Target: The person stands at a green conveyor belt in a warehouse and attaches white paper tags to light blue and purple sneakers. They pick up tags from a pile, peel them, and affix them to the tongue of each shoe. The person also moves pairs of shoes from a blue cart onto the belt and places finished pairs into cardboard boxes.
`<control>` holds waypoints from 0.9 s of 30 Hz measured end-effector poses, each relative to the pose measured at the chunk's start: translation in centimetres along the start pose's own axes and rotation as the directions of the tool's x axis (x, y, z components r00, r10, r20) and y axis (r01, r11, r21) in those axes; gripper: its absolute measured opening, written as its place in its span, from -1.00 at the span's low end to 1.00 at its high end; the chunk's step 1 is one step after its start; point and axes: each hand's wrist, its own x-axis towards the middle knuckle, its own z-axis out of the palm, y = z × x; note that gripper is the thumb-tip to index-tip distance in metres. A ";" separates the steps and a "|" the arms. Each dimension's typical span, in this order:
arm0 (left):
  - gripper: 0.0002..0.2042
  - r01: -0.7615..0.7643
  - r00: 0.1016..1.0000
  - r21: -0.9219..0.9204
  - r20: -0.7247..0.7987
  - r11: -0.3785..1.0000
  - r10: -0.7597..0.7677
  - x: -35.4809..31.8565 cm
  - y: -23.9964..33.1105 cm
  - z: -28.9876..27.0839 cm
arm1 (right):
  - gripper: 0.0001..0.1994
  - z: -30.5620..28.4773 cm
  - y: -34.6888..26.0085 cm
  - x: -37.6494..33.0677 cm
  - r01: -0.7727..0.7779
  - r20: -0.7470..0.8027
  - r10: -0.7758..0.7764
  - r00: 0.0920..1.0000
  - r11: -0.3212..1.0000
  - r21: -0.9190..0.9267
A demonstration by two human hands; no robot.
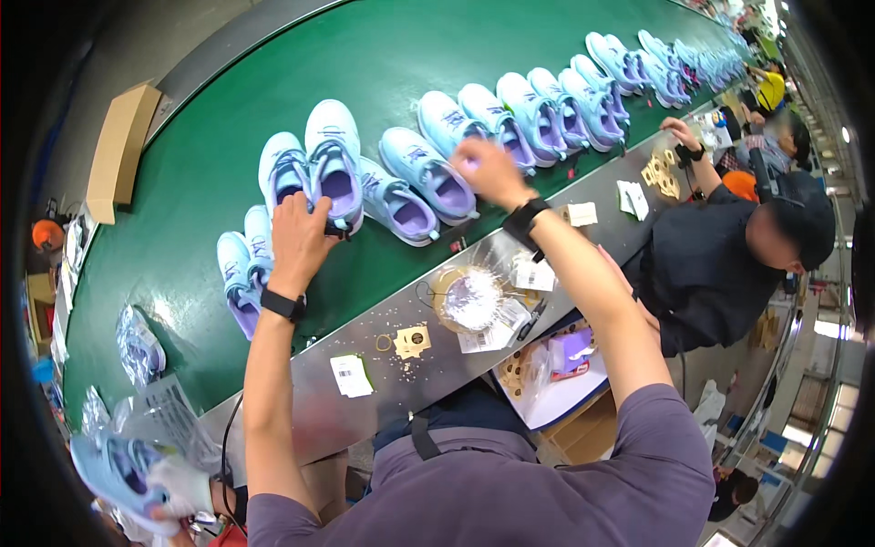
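My left hand (301, 237) is closed over the heel ends of a pair of light blue sneakers (332, 137) with purple linings, which stand on a green conveyor belt (228, 100). Its fingertips reach into the shoe openings. Motion smears my right hand (492, 171), which hovers by the heel of another blue sneaker (427, 171); its fingers cannot be made out. A further pair (239, 273) stands left of my left wrist. To the right, more matching sneakers (533, 114) line the belt toward the far end.
Along the metal ledge (310, 406) lie a bundle of silvery ties (472, 299), tan card tags (412, 342) and a white label stack (351, 375). A co-worker in black (720, 264) reaches in at right. Another person's gloved hand (182, 483) holds a sneaker at lower left. A cardboard piece (123, 150) stands at the belt's far-left edge.
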 end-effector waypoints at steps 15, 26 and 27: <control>-0.94 -0.145 0.959 0.277 0.277 0.950 0.066 -3.8 4.8 2.9 | -0.65 -2.9 6.0 3.2 -0.478 -0.148 0.498 0.854 0.865 0.149; -0.95 -0.185 0.981 0.039 -0.053 0.982 0.187 2.0 7.2 8.3 | -0.84 -12.5 -1.8 1.1 -0.308 -0.150 0.386 0.910 0.873 0.378; -0.95 -0.196 0.975 0.037 -0.103 0.980 0.199 2.8 7.7 9.4 | -0.85 -13.1 -2.4 0.8 -0.331 -0.127 0.384 0.914 0.891 0.311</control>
